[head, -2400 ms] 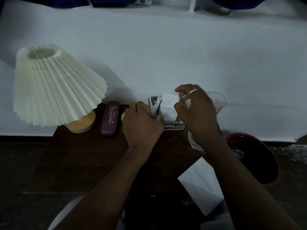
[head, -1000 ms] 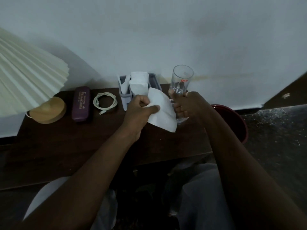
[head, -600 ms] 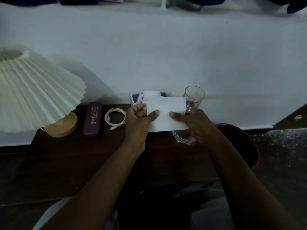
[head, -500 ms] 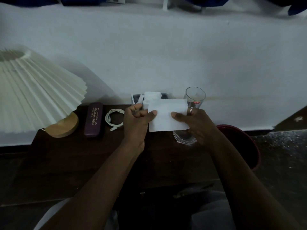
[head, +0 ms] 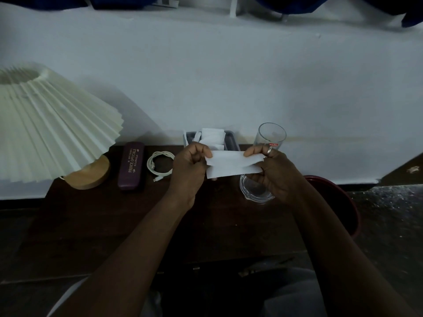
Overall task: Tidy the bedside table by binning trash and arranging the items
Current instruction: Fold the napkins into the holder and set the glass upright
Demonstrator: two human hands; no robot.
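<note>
Both hands hold a white tissue (head: pixel 233 164) above the table (head: pixel 114 213) — the left hand (head: pixel 190 165) pinches one end, the right hand (head: pixel 274 170) the other, fingers closed on it. It looks half folded, I think. Line up the edges, press the fold flat — then slide it into the gray holder (head: pixel 231 139) behind.

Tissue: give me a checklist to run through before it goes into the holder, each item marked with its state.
1. Both hands grip the tissue: left hand and right hand pinch opposite ends. Ok.
2. Fold finished: halfway folded, edges not aligned. Not ok.
3. Holder has room: already stuffed with tissues. Cannot tell.
4. Glass clear of the path: upright right behind the right hand. Not ok.
5. Cable and case out of the way: left of the hands. Ok.
</note>
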